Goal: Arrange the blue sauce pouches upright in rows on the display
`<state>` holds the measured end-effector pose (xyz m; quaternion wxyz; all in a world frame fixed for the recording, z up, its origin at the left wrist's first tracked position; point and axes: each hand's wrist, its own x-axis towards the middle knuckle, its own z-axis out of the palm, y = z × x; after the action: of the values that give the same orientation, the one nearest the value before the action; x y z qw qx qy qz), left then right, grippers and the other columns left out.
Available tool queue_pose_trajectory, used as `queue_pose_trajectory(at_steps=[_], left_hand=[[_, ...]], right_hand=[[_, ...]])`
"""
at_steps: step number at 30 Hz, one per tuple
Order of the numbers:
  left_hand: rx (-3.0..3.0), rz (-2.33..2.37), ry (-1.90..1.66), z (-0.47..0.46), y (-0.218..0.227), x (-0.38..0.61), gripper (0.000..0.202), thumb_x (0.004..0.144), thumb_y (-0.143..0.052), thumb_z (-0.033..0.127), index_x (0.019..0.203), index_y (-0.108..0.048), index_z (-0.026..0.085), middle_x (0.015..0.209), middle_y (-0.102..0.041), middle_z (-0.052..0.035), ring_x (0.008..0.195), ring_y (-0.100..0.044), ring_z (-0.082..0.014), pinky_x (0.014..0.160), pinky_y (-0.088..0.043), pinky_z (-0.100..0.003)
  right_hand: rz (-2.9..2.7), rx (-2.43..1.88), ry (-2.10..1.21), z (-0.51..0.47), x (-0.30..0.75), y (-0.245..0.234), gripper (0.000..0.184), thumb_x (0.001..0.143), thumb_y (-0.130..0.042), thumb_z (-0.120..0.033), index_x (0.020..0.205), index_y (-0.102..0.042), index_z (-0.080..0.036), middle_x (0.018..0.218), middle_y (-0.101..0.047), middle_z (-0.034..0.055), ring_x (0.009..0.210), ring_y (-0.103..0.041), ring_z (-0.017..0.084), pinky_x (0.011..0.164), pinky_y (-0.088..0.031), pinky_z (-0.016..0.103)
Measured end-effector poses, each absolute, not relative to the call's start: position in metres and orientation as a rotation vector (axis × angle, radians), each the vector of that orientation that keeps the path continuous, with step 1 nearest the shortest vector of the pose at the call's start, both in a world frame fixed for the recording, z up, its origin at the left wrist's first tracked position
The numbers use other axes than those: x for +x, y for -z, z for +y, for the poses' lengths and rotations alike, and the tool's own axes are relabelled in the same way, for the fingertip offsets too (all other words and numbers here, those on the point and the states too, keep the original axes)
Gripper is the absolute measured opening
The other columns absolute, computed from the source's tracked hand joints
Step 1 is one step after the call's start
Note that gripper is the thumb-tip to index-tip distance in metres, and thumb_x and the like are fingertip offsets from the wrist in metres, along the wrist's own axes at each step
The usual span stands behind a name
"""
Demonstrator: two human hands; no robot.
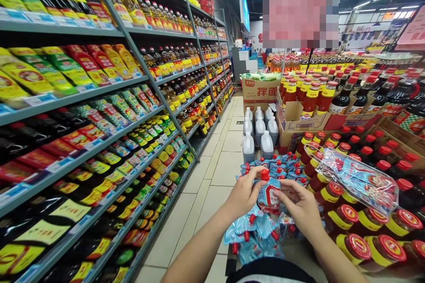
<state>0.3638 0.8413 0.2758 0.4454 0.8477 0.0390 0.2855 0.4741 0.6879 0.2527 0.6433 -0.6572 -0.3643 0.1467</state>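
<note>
A blue spouted sauce pouch (269,196) with a red cap stands upright between my two hands. My left hand (244,192) grips its left side, with fingers bent near the cap. On the opposite edge, my right hand (300,205) pinches the pouch between thumb and fingers. Below and nearer to me lies a loose pile of similar blue pouches (255,227) with red caps. More such pouches (280,164) stand close together just beyond my hands.
To the right are jars with red lids (375,219), a clear plastic package (361,179) lying over them. White-topped jugs (262,135) and cartons (300,121) of bottles stand ahead. A long shelf rack (133,126) runs along the left, beside a tiled aisle (202,185).
</note>
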Motion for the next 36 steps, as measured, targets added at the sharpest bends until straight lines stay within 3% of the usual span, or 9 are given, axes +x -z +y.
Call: queue_pose_trajectory(at_steps=[2, 7, 14, 19, 22, 27, 30, 33, 36], left_hand=[[2.053, 0.167, -0.693, 0.842, -0.272, 0.364, 0.027, 0.096, -0.051, 0.032, 0.118, -0.058, 0.018, 0.113, -0.069, -0.0091, 0.098, -0.065, -0.0185, 0.088, -0.050, -0.031], [2.064, 0.377, -0.574, 0.842, -0.261, 0.362, 0.029, 0.086, -0.066, 0.041, 0.107, -0.070, 0.021, 0.093, -0.073, -0.0034, 0.065, -0.058, -0.0136, 0.060, -0.045, -0.025], [1.748, 0.234, -0.361, 0.853, -0.245, 0.379, 0.032, 0.075, -0.075, 0.044, 0.081, -0.062, 0.015, 0.068, -0.060, 0.0008, 0.056, -0.047, -0.0087, 0.053, -0.036, -0.020], [1.832, 0.187, -0.383, 0.883, -0.252, 0.404, 0.026, 0.078, -0.070, 0.039, 0.081, -0.061, 0.015, 0.074, -0.062, 0.0002, 0.061, -0.049, -0.0087, 0.055, -0.036, -0.019], [1.887, 0.130, -0.318, 0.880, -0.262, 0.409, 0.026, 0.076, -0.072, 0.038, 0.079, -0.060, 0.015, 0.074, -0.063, 0.0002, 0.060, -0.050, -0.0090, 0.054, -0.037, -0.019], [1.934, -0.024, -0.107, 0.831, -0.270, 0.396, 0.028, 0.080, -0.070, 0.040, 0.094, -0.067, 0.016, 0.082, -0.070, -0.0033, 0.073, -0.061, -0.0161, 0.064, -0.046, -0.023], [1.961, -0.107, -0.021, 0.817, -0.263, 0.390, 0.027, 0.083, -0.067, 0.042, 0.094, -0.071, 0.017, 0.088, -0.072, -0.0032, 0.083, -0.064, -0.0196, 0.074, -0.049, -0.026], [1.995, -0.163, 0.020, 0.832, -0.256, 0.394, 0.024, 0.082, -0.068, 0.039, 0.089, -0.073, 0.017, 0.083, -0.072, -0.0011, 0.080, -0.064, -0.0182, 0.073, -0.048, -0.024], [2.098, -0.004, -0.256, 0.870, -0.254, 0.409, 0.024, 0.086, -0.064, 0.039, 0.093, -0.071, 0.017, 0.088, -0.072, -0.0015, 0.082, -0.064, -0.0174, 0.073, -0.047, -0.023]], right_hand=[[-0.745, -1.477, -0.352, 0.688, 0.472, -0.247, 0.034, 0.077, -0.076, -0.046, 0.094, -0.068, -0.018, 0.086, -0.071, 0.0073, 0.080, -0.070, 0.022, 0.072, -0.062, 0.033], [-0.700, -1.440, -0.268, 0.684, 0.471, -0.245, 0.030, 0.075, -0.078, -0.044, 0.081, -0.063, -0.019, 0.082, -0.064, 0.0040, 0.076, -0.064, 0.018, 0.065, -0.059, 0.028], [-0.847, -1.482, -0.191, 0.669, 0.487, -0.234, 0.023, 0.083, -0.072, -0.041, 0.075, -0.066, -0.020, 0.077, -0.063, 0.0051, 0.074, -0.062, 0.018, 0.062, -0.055, 0.028], [-0.845, -1.596, -0.247, 0.655, 0.495, -0.221, 0.023, 0.087, -0.066, -0.041, 0.097, -0.070, -0.021, 0.097, -0.072, 0.0087, 0.090, -0.069, 0.023, 0.077, -0.059, 0.033], [-0.810, -1.612, -0.209, 0.651, 0.490, -0.222, 0.040, 0.086, -0.068, -0.041, 0.121, -0.063, -0.023, 0.120, -0.068, 0.0092, 0.108, -0.065, 0.024, 0.090, -0.057, 0.036], [-0.720, -1.598, -0.352, 0.640, 0.483, -0.227, 0.032, 0.089, -0.062, -0.048, 0.098, -0.074, -0.019, 0.085, -0.073, 0.0064, 0.073, -0.067, 0.020, 0.066, -0.057, 0.027], [-0.740, -1.509, -0.569, 0.629, 0.482, -0.226, 0.035, 0.088, -0.062, -0.050, 0.093, -0.076, -0.018, 0.083, -0.074, 0.0065, 0.072, -0.068, 0.020, 0.065, -0.057, 0.027], [-0.827, -1.515, -0.665, 0.615, 0.482, -0.217, 0.039, 0.092, -0.057, -0.048, 0.117, -0.071, -0.021, 0.102, -0.075, 0.0084, 0.090, -0.071, 0.024, 0.081, -0.060, 0.033], [-0.922, -1.747, -0.377, 0.594, 0.481, -0.199, 0.061, 0.090, -0.062, -0.041, 0.147, -0.044, -0.029, 0.134, -0.062, 0.0083, 0.118, -0.062, 0.026, 0.101, -0.053, 0.038]])
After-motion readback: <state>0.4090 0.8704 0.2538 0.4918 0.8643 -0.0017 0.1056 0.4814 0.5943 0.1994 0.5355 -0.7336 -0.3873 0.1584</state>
